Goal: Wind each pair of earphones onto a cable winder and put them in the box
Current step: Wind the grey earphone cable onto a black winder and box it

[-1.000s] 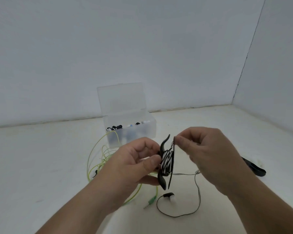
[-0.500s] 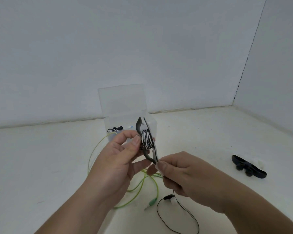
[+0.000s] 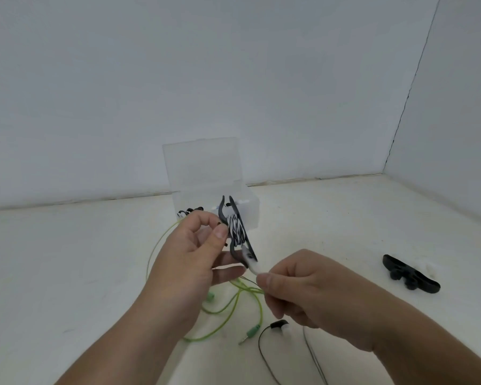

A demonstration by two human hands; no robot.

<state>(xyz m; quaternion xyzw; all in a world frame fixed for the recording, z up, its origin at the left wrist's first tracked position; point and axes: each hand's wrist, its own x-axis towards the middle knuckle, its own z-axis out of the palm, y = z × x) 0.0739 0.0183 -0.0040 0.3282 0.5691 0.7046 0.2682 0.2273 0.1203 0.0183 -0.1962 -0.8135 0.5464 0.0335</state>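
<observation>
My left hand (image 3: 189, 254) grips a black cable winder (image 3: 235, 232) upright in the air, with black-and-white earphone cable wound round its middle. My right hand (image 3: 303, 290) pinches that cable just below the winder, beside a white piece (image 3: 252, 262) on the cable. The loose end runs down to a black earbud (image 3: 278, 326) on the table. A clear plastic box (image 3: 252, 212) with its lid raised stands behind the winder and holds several wound earphones. Green earphones (image 3: 233, 304) lie loose under my hands.
A second black cable winder (image 3: 410, 277) lies on the table at the right. The green plug (image 3: 252, 334) rests near the black earbud. White walls close the table at the back and on the right.
Over the last second my left hand lifted and tilted the winder, while my right hand dropped from above it to below. The white piece on the cable has come up against the winder.
</observation>
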